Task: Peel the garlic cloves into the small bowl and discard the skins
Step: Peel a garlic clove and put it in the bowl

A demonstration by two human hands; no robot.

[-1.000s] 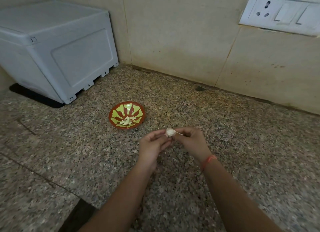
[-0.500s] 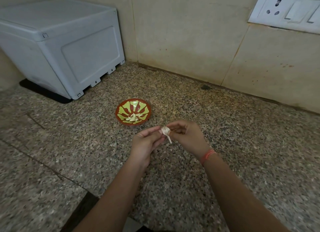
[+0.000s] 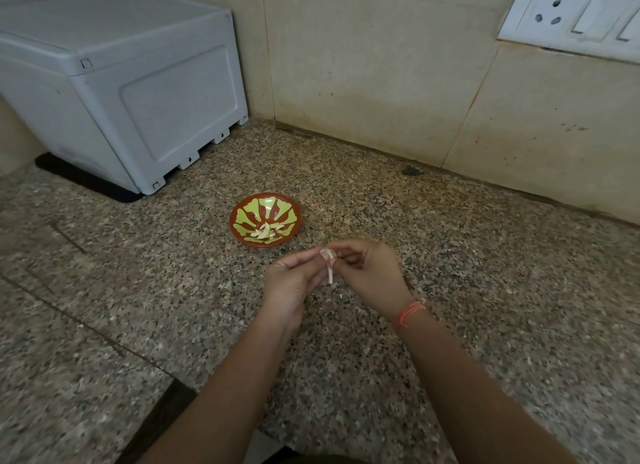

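Left hand (image 3: 291,280) and right hand (image 3: 370,273) both pinch the garlic clove (image 3: 327,253) at frame centre, just below the small bowl (image 3: 252,208). A skin strip (image 3: 330,273) dangles. Risk: it tears off, lands among the peeled cloves (image 3: 265,233).

A home kitchen: speckled granite counter (image 3: 450,255) meets beige tiled wall (image 3: 363,65) w/ a white socket-and-switch plate (image 3: 571,16); grey plastic appliance (image 3: 121,82) at left.
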